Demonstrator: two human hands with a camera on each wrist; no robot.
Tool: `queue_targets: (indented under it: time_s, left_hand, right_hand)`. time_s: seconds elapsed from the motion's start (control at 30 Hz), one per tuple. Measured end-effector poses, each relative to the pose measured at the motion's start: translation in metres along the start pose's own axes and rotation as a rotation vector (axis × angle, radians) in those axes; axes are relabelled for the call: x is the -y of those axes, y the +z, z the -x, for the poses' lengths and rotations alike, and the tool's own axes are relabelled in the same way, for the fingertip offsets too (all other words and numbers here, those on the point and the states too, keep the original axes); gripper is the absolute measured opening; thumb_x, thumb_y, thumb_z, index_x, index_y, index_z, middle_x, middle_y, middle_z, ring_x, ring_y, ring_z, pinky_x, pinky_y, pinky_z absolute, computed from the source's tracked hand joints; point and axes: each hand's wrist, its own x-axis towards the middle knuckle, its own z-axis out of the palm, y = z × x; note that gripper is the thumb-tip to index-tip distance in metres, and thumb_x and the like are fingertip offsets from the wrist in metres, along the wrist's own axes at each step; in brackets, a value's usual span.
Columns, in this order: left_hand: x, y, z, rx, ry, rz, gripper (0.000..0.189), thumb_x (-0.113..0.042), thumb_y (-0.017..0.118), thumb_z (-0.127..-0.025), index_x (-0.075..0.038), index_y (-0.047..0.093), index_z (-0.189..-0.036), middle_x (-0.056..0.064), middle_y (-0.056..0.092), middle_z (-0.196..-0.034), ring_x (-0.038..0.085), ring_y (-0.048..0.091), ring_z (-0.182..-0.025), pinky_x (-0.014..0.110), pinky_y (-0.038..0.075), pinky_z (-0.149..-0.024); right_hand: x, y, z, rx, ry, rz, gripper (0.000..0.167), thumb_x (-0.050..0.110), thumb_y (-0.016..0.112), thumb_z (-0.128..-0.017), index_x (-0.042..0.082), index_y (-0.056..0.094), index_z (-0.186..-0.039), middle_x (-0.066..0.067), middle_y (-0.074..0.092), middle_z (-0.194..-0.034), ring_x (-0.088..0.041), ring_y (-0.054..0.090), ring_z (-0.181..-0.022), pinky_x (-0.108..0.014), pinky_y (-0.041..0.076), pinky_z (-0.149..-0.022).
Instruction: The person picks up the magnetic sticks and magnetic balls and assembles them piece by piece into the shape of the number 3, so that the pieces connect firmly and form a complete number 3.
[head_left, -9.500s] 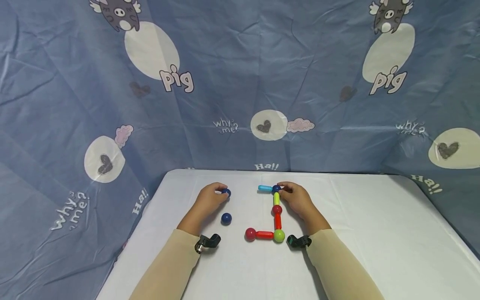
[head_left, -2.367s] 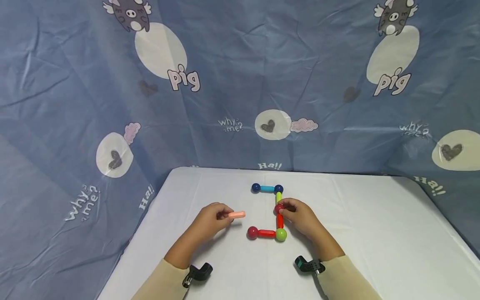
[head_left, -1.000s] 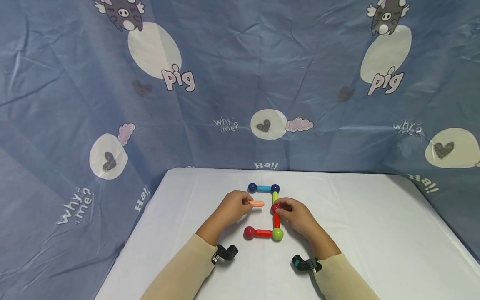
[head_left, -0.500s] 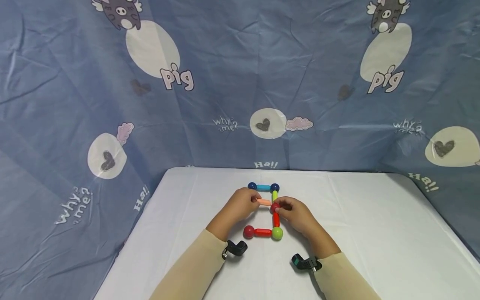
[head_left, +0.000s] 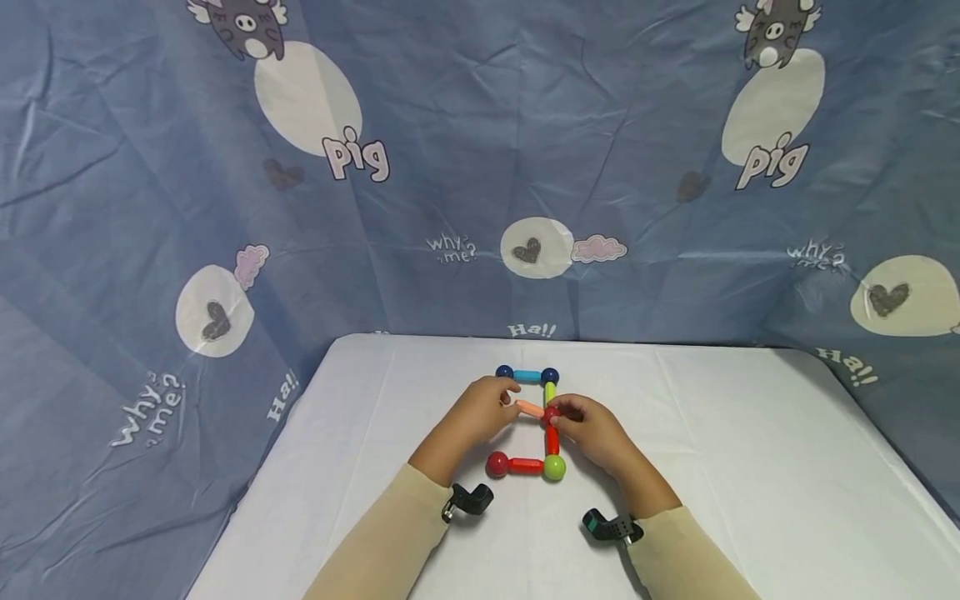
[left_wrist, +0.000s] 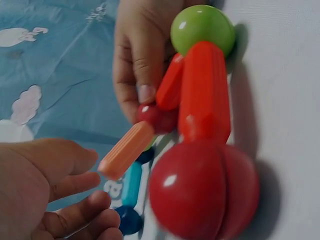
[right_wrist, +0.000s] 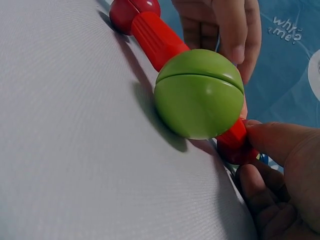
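A peach rod [head_left: 529,408] now sticks to the middle red ball [head_left: 551,416], pointing left; the left wrist view shows the rod [left_wrist: 127,150] from its free end. Just off that end is my left hand [head_left: 483,410], its fingers spread and nothing between them. With thumb and fingers my right hand [head_left: 592,422] pinches the middle red ball. A yellow-green rod [head_left: 551,392] runs from that ball to a dark blue ball [head_left: 550,376], and a red rod [head_left: 552,441] to the green ball [head_left: 554,467]. These look like magnetic building pieces.
At the far end, a light blue rod [head_left: 527,377] joins another dark blue ball [head_left: 504,372]. Nearer, a red rod [head_left: 527,467] links the green ball with a large red ball [head_left: 497,464]. All lie on a white-covered table [head_left: 750,467] before a blue printed cloth [head_left: 645,183].
My left hand brought the peach rod rightward to the middle red ball and let go of it. The rod's end now meets the ball. My right hand has stayed on that ball.
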Motion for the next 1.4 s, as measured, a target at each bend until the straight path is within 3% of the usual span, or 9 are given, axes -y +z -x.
queue_targets:
  time_s: [0.33,0.53,0.73,1.0,1.17,1.4]
  left_hand:
    - [0.023,-0.028,0.028,-0.074,0.014,-0.025,0.03,-0.026,0.072,-0.099,-0.011,0.072,-0.125,0.005,0.067,-0.108,0.02,0.063,-0.1,0.041,0.055,-0.087]
    - [0.037,-0.04,0.046,-0.017,-0.058,-0.093,0.037,-0.03,0.077,-0.095,-0.014,0.069,-0.127,0.008,0.065,-0.118,0.025,0.062,-0.106,0.045,0.054,-0.091]
    - [0.045,-0.043,0.057,0.06,-0.106,-0.077,0.05,-0.033,0.083,-0.092,-0.019,0.066,-0.137,0.008,0.064,-0.128,0.028,0.063,-0.117,0.05,0.053,-0.099]
    - [0.058,-0.037,0.064,0.059,-0.107,-0.098,0.059,-0.029,0.088,-0.086,-0.016,0.065,-0.138,0.017,0.06,-0.133,0.035,0.059,-0.123,0.056,0.052,-0.103]
    - [0.067,-0.03,0.064,0.025,-0.094,-0.064,0.05,-0.024,0.084,-0.089,-0.013,0.066,-0.135,0.017,0.061,-0.128,0.035,0.063,-0.123,0.054,0.051,-0.106]
    - [0.073,-0.025,0.053,-0.062,-0.024,-0.055,0.029,-0.02,0.082,-0.091,-0.011,0.073,-0.117,0.005,0.066,-0.105,0.022,0.066,-0.101,0.045,0.055,-0.095]
  right_hand:
    - [-0.001,-0.001,0.001,0.003,0.026,-0.011,0.022,0.022,0.075,-0.098,0.022,0.073,-0.12,0.003,0.073,-0.112,-0.022,0.063,-0.108,-0.049,0.049,-0.105]
    - [-0.002,0.0,0.001,0.006,0.04,-0.001,0.021,0.024,0.075,-0.098,0.023,0.073,-0.12,0.003,0.073,-0.112,-0.022,0.062,-0.108,-0.048,0.049,-0.104]
    - [-0.001,0.0,0.001,0.011,0.035,-0.003,0.022,0.024,0.075,-0.098,0.024,0.073,-0.12,0.003,0.073,-0.113,-0.022,0.061,-0.109,-0.048,0.049,-0.105]
    - [0.001,-0.001,0.001,0.013,0.038,0.004,0.022,0.024,0.075,-0.098,0.024,0.073,-0.12,0.002,0.072,-0.112,-0.022,0.061,-0.107,-0.044,0.052,-0.098]
    - [0.001,0.0,0.001,0.015,0.043,0.006,0.023,0.023,0.075,-0.098,0.026,0.073,-0.12,0.003,0.072,-0.114,-0.022,0.061,-0.108,-0.045,0.051,-0.101]
    - [-0.002,0.002,-0.001,0.01,0.025,-0.003,0.022,0.023,0.075,-0.098,0.024,0.073,-0.12,0.003,0.072,-0.113,-0.021,0.062,-0.107,-0.047,0.05,-0.104]
